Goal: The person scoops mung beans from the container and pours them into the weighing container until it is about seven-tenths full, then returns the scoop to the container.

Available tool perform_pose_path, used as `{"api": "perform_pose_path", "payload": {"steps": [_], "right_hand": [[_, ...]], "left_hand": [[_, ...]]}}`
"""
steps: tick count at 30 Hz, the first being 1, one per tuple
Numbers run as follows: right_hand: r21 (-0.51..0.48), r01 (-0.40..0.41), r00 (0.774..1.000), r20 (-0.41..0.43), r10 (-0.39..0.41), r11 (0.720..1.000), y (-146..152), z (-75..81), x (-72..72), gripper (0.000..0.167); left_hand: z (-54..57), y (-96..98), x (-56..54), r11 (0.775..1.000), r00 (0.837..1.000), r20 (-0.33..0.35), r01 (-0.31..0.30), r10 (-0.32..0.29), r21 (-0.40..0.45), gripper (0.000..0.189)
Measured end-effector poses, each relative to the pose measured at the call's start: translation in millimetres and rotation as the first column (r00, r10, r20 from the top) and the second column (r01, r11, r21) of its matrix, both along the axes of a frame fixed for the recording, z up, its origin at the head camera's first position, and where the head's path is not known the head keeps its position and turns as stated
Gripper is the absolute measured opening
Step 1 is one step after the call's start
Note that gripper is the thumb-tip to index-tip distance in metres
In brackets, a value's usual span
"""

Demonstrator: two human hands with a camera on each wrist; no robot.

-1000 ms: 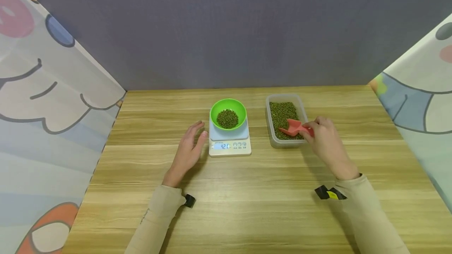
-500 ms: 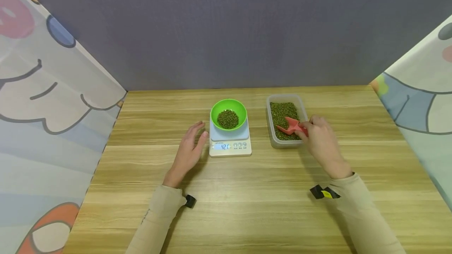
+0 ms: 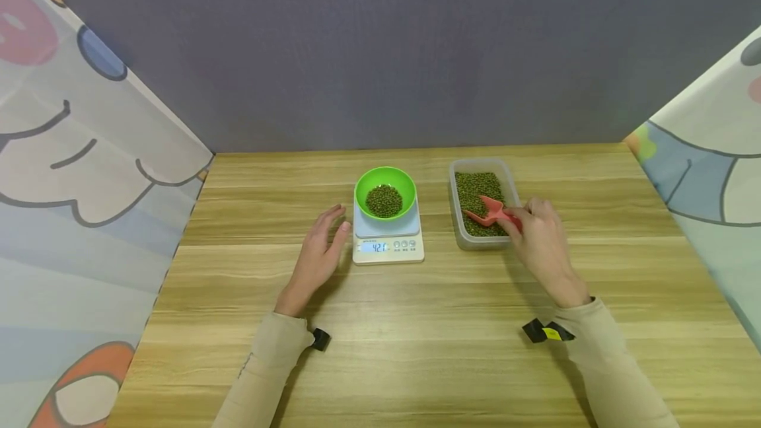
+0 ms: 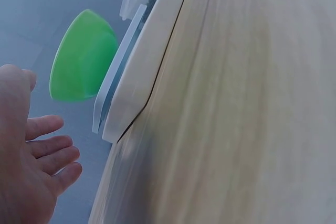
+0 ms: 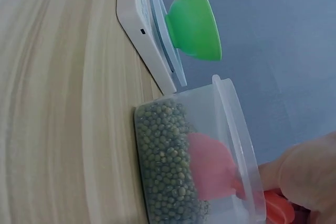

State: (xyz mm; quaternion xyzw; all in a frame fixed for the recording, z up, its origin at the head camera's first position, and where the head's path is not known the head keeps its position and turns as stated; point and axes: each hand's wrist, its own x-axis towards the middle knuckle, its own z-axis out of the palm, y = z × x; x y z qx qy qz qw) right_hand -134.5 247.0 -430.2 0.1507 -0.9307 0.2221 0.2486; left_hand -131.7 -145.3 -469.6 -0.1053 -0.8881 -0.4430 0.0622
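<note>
My right hand (image 3: 543, 243) grips the handle of a red scoop (image 3: 493, 211) over the near right corner of a clear plastic container (image 3: 462, 233). Through the container wall in the right wrist view, the scoop's blade (image 5: 210, 166) shows down at the mung beans (image 5: 165, 161). A green bowl (image 3: 407, 183) with a small heap of mung beans (image 3: 384, 201) sits on a white digital kitchen scale (image 3: 388, 256), whose display appears to read 42.1. My left hand (image 3: 318, 253) is held just left of the scale with fingers extended, holding nothing; in the left wrist view its fingers (image 4: 58, 158) are apart from the bowl.
Everything stands on a wood-grain table (image 3: 416, 349). A grey upright panel (image 3: 416, 51) rises along its far edge. Cloths with cartoon prints (image 3: 89, 170) hang at the left and right sides. The container stands to the right of the scale.
My right hand has moved slightly left, taking the scoop a little further left in the container. My left hand, the bowl and the display reading look the same.
</note>
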Motion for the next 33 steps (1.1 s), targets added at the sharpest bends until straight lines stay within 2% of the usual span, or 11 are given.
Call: {"api": "perform_pose_path", "payload": {"steps": [15, 33], "right_hand": [[-0.086, 0.019, 0.997, -0.077, -0.025, 0.996, 1.8, -5.9, 6.4, 0.024], [-0.135, 0.041, 0.997, -0.056, -0.049, 0.99, 4.3, -6.9, 9.3, 0.02]], "left_hand": [[-1.3, -0.9, -0.2, 1.0, 1.0, 0.009, 0.003, -0.004, 0.006, 0.051], [0.9, -0.3, 1.9, 1.0, 1.0, -0.016, -0.005, 0.005, -0.002, 0.049]]}}
